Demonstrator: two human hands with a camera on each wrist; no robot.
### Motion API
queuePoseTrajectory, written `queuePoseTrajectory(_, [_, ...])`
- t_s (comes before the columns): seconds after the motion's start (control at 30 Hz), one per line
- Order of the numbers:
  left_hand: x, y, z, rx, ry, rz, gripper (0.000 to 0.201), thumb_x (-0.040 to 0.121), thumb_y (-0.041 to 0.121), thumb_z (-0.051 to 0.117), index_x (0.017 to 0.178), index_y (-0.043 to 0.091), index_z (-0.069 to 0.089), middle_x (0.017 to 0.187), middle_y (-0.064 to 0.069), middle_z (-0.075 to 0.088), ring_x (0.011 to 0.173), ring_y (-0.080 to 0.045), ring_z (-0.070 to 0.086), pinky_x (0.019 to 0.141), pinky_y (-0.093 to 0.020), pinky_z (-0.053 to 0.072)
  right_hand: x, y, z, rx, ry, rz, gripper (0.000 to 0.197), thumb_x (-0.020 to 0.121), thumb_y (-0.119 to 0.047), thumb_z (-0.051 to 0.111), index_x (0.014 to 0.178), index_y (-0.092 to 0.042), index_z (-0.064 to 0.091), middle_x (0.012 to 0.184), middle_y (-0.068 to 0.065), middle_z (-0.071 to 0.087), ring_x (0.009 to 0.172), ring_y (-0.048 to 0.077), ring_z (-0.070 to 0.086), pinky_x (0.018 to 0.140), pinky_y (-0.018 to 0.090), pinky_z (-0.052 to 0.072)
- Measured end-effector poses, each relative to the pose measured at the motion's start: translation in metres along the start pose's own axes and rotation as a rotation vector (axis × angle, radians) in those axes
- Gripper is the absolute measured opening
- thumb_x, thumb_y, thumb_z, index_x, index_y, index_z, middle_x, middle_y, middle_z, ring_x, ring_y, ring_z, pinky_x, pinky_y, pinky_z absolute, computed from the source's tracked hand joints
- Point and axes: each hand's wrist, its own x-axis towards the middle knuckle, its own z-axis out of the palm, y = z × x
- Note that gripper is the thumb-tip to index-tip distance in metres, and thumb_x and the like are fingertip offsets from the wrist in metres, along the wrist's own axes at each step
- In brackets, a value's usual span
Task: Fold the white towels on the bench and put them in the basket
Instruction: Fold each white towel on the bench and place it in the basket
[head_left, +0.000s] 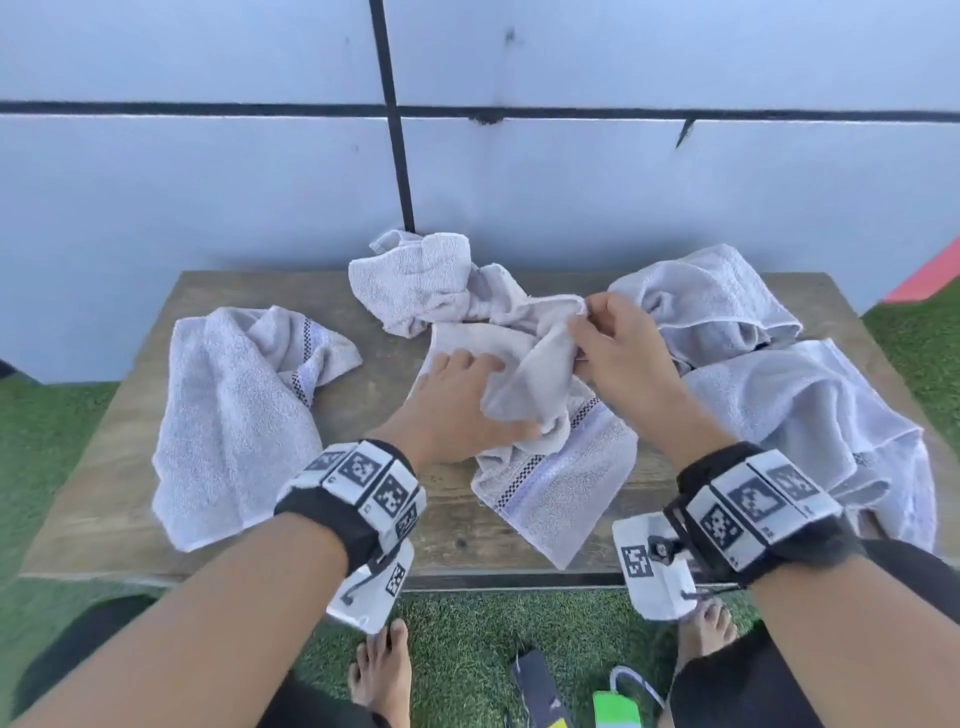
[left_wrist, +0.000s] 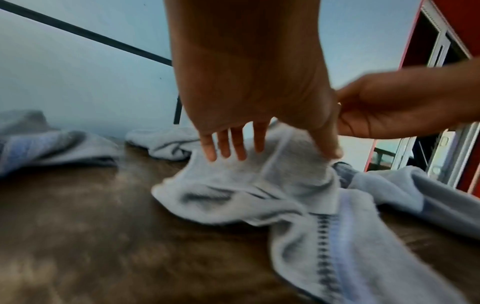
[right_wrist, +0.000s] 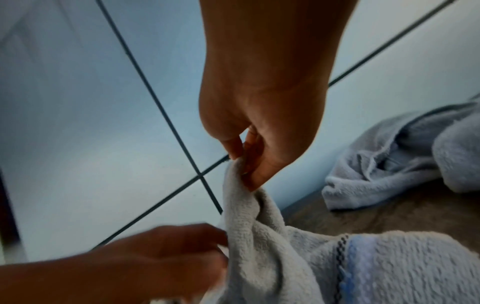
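Observation:
Several crumpled white towels lie on the wooden bench (head_left: 431, 540). The middle towel (head_left: 561, 483) has a checked band and a pale blue stripe, and both hands work on it. My right hand (head_left: 597, 338) pinches a raised edge of it between thumb and fingers (right_wrist: 233, 148). My left hand (head_left: 470, 395) rests on the same towel (left_wrist: 298, 179) with straight fingers (left_wrist: 240, 144), its thumb against a raised fold. Other towels lie at the left (head_left: 234, 405), back (head_left: 415, 280), back right (head_left: 711, 296) and right (head_left: 810, 410). No basket is in view.
A pale panelled wall (head_left: 208, 208) with dark seams stands right behind the bench. Green artificial grass (head_left: 467, 649) surrounds it, with my bare feet and a sandal (head_left: 634, 686) at the near edge. A red frame (left_wrist: 467, 30) shows at the right.

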Motion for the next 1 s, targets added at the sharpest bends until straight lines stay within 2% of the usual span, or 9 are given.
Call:
queuePoseTrajectory(0.13, [-0.010,0.013,0.010,-0.269,0.097,-0.069,0.030,0.093,0.028,0.062,0.073,0.010,0.050,0.075,-0.001,0.046,0.070,-0.018,0.041,0.059,-0.029,0.034,-0.025,-0.006,0.001,-0.001,-0.094,-0.133,0.018,0.095,-0.003,0.056,0.111,-0.011,0.057,0.111,0.008,0.069,0.104,0.019,0.067,0.089,0.028,0.056])
queuePoseTrajectory(0.27, [-0.018,0.015,0.000,-0.563,0.232,-0.174,0.024,0.100,0.025,0.045,0.079,0.014,0.041,0.073,-0.004,0.043,0.061,-0.020,0.060,0.049,-0.024,0.037,-0.054,0.035,-0.003,-0.545,-0.208,-0.041,0.043,0.090,-0.030,0.065,0.129,-0.017,0.050,0.128,0.004,0.056,0.122,0.025,0.052,0.102,0.041,0.044])
queuePoseTrajectory(0.4, [-0.018,0.019,-0.024,-0.867,0.394,-0.227,0.020,0.098,0.028,0.044,0.092,0.010,0.051,0.100,-0.022,0.061,0.096,-0.034,0.068,0.075,-0.049,0.062,-0.102,0.062,0.006,-0.962,-0.469,0.015,0.084,0.075,-0.064,0.064,0.141,-0.021,0.034,0.144,0.004,0.028,0.140,0.027,0.021,0.112,0.046,0.031])
queuePoseTrajectory(0.57, [-0.017,0.025,-0.041,-1.053,0.466,-0.077,0.007,0.098,0.028,0.055,0.104,0.025,0.057,0.110,-0.004,0.066,0.106,-0.024,0.067,0.088,-0.039,0.056,-0.107,0.061,0.004,-1.058,-0.291,-0.170,0.029,0.095,-0.023,0.052,0.125,-0.024,0.051,0.130,0.003,0.044,0.123,0.028,0.046,0.094,0.038,0.042])
queuePoseTrajectory(0.7, [-0.028,0.032,-0.030,-0.595,0.313,-0.120,0.045,0.082,0.032,0.073,0.115,0.017,0.047,0.110,-0.001,0.051,0.096,-0.015,0.052,0.066,-0.020,0.041,-0.088,0.039,-0.010,-0.721,-0.172,-0.110,0.018,0.101,-0.027,0.043,0.084,-0.028,0.050,0.087,0.000,0.060,0.080,0.028,0.059,0.065,0.036,0.045])
queuePoseTrajectory(0.77, [-0.040,0.039,-0.019,-0.519,0.216,-0.119,0.062,0.079,0.037,0.077,0.122,0.019,0.036,0.124,-0.002,0.037,0.112,-0.014,0.045,0.075,-0.017,0.042,-0.076,0.023,-0.017,-0.546,-0.090,-0.119,0.023,0.101,-0.028,0.046,0.079,-0.025,0.052,0.074,-0.003,0.059,0.072,0.025,0.058,0.062,0.036,0.044])
queuePoseTrajectory(0.87, [-0.052,0.054,-0.002,-0.593,0.223,0.022,0.090,0.076,0.048,0.079,0.137,0.014,0.022,0.135,-0.001,0.026,0.133,-0.007,0.035,0.100,-0.024,0.039,-0.061,-0.004,-0.025,-0.300,0.005,-0.119,0.020,0.103,-0.026,0.049,0.093,-0.014,0.060,0.077,-0.001,0.063,0.071,0.018,0.059,0.061,0.029,0.045])
queuePoseTrajectory(0.93, [-0.053,0.064,0.006,-0.599,0.297,0.135,0.102,0.074,0.040,0.087,0.141,0.009,0.016,0.133,0.003,0.021,0.126,0.019,0.030,0.096,-0.004,0.035,-0.055,-0.019,-0.028,-0.060,0.025,-0.018,0.019,0.102,-0.025,0.050,0.098,-0.009,0.061,0.090,0.009,0.068,0.081,0.022,0.067,0.066,0.035,0.057])
queuePoseTrajectory(1.0, [-0.045,0.067,0.010,-0.410,0.428,0.183,0.101,0.071,0.033,0.089,0.141,0.006,0.020,0.129,0.006,0.019,0.119,0.010,0.028,0.100,-0.004,0.031,-0.053,-0.032,-0.031,0.249,-0.016,0.104,0.021,0.102,-0.023,0.051,0.102,-0.004,0.059,0.103,0.020,0.067,0.091,0.032,0.071,0.064,0.041,0.062])
